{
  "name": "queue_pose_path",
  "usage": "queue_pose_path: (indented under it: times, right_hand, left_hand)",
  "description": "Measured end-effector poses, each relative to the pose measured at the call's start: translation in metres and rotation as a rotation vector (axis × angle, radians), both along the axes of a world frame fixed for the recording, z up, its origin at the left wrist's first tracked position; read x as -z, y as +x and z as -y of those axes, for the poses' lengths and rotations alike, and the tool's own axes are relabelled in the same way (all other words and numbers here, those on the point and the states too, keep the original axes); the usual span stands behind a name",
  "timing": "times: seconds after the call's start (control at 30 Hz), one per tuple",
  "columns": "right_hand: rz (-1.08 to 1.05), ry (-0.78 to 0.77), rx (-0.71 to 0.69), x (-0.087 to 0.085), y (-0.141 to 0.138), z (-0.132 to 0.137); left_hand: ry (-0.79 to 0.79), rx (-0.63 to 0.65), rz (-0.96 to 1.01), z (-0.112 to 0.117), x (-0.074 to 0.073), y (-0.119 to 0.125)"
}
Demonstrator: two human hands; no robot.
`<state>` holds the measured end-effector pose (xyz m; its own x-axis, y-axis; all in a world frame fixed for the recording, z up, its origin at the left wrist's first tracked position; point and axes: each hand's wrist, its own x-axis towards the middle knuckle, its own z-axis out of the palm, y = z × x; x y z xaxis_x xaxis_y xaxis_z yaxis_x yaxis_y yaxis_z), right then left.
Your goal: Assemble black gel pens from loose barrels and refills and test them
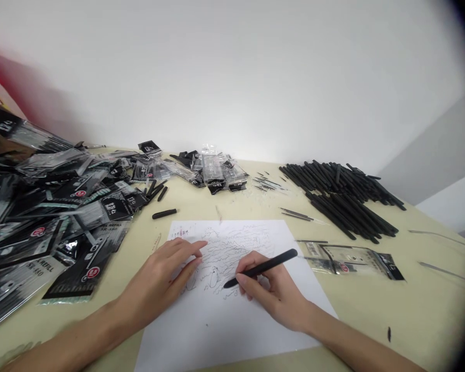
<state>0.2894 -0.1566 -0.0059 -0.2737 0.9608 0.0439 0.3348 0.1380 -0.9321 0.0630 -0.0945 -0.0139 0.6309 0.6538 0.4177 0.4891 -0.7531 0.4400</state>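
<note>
My right hand [269, 287] grips a black pen [265, 266] with its tip down at the scribbled part of a white sheet of paper [232, 330]. Wavy dark lines and small drawings cover the upper half of the sheet. On the sheet's left side rests my left hand [170, 268], its fingers apart and nothing held in it. Just beyond the paper lies a black pen cap [164, 213]. To the right of the sheet is a clear and black refill packet [344, 261].
Refill packets [81, 217] are heaped on the left, with more packets [217, 170] at the back. Black pens [341, 201] lie piled at the back right. Loose refills [269, 182] and tiny tips are scattered between. A white wall [232, 77] bounds the table [380, 315].
</note>
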Motion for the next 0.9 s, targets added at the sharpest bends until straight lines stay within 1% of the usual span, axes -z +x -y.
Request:
queue_pose_path:
  times: [0.1,0.3,0.5,0.7,0.9]
  right_hand:
    - [0.076,0.027,-0.009,0.0010,0.0012,-0.0003]
    - [0.017,-0.003,-0.124,0.0020,0.0008,0.0010]
    - [0.037,0.052,-0.166,0.0038,0.0010,0.0015]
    - [0.109,0.092,-0.203,-0.0011,-0.0006,0.0006]
    - [0.128,0.092,-0.251,-0.0039,-0.0019,0.0004]
  left_hand:
    - [0.005,0.002,-0.027,-0.0009,0.0014,-0.0004]
    - [0.003,0.018,-0.076,-0.0025,0.0053,-0.0002]
    - [-0.008,0.042,-0.084,-0.0036,0.0071,-0.0008]
    - [0.000,0.035,-0.089,-0.0032,0.0081,-0.0009]
    - [0.027,0.029,-0.077,-0.0031,0.0079,-0.0004]
